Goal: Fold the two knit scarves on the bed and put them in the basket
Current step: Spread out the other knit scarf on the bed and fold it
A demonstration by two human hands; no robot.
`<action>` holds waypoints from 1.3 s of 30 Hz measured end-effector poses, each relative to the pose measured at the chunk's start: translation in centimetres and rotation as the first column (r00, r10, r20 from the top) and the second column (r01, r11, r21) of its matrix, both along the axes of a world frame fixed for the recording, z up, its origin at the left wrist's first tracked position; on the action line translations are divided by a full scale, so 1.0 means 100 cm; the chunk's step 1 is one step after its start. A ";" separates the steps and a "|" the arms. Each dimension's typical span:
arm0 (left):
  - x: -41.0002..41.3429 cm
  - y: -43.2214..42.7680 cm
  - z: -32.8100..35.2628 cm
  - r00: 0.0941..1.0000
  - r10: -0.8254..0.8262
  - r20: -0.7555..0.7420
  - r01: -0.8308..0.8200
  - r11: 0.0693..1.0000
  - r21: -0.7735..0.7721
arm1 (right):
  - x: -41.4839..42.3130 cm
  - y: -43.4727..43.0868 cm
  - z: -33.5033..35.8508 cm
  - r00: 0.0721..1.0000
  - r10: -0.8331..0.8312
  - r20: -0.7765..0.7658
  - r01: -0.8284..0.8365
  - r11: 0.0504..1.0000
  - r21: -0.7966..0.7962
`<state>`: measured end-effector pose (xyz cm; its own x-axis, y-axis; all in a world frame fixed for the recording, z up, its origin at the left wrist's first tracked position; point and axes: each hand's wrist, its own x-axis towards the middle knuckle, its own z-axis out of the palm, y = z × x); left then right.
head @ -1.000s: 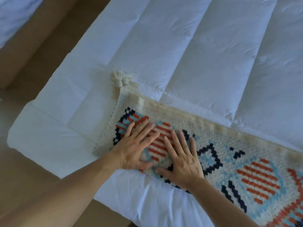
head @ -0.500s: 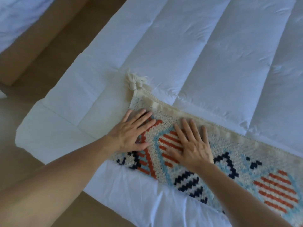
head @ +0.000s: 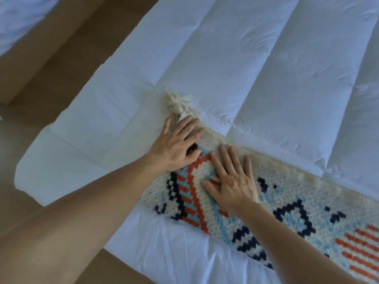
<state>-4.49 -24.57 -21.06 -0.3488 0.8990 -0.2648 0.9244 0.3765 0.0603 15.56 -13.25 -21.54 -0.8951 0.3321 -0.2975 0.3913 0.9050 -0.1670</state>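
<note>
Pressing down on the knit scarf (head: pixel 307 191) with both palms: left hand (head: pixel 174 148) at the far corner, fingertips up against the cream tassel (head: pixel 176 103), right hand (head: pixel 231 183) just beside it on the orange-and-blue pattern. Fingers of both straight and spread, grasping nothing. Stretched flat along the near edge of the white duvet (head: pixel 225 58) on the bed, running off to the right and out of view. Looks like smoothing ahead of a first fold, so probably early in the task. Several ways to go wrong from here. Dragging the knit across the smooth cover instead of flattening it, through too much sideways push. Tipping the near edge over the side, given how close it lies to the drop to the brown floor (head: pixel 12 150). Trapping the tassel under the corner and leaving a lump. Stretching the loose knit out of square, making for mismatched ends at the fold. Around: puffy quilted channels in the duvet, a soft and uneven base; pale bedding (head: pixel 16 17) at top left, well apart across the floor. No basket and no second scarf in view, so cannot tell where the carry leads. In the way of a fold: only the two forearms across the near edge.
</note>
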 end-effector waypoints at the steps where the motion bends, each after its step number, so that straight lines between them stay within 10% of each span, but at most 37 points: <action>1: -0.005 -0.001 0.002 0.999 -0.016 0.028 0.016 0.999 0.028 | -0.002 0.000 -0.003 0.999 -0.003 0.036 0.004 1.000 -0.018; 7: -0.019 -0.029 0.008 0.985 0.092 0.147 -0.151 0.870 0.469 | -0.012 -0.031 0.020 0.994 -0.039 -0.097 0.032 0.997 -0.074; 10: -0.028 -0.027 0.014 0.740 0.413 0.531 -0.572 0.802 0.172 | -0.014 -0.086 0.034 0.952 0.132 -0.277 -0.188 0.964 -0.187; 17: -0.032 0.018 0.025 0.405 0.475 0.781 -0.618 0.772 -0.149 | -0.038 -0.146 0.003 0.973 0.205 -0.103 -0.218 0.966 -0.138; 22: -0.027 0.031 0.027 0.353 0.526 0.773 -0.700 0.697 -0.154 | -0.050 -0.147 0.004 0.969 0.074 -0.237 -0.090 0.994 -0.057; 26: -0.031 0.037 0.047 0.358 0.535 0.765 -0.746 0.657 -0.110 | -0.042 -0.121 0.026 0.902 -0.155 -0.402 0.019 0.947 -0.322; 33: -0.007 0.078 0.105 0.006 0.559 0.829 -0.776 0.526 -0.348 | 0.037 -0.089 0.093 0.602 -0.742 -0.295 0.299 0.552 -0.779; 39: 0.053 0.161 0.161 0.041 0.520 0.853 -0.635 0.672 -0.380 | 0.121 -0.052 0.135 0.092 -0.995 -0.039 0.280 0.063 -0.958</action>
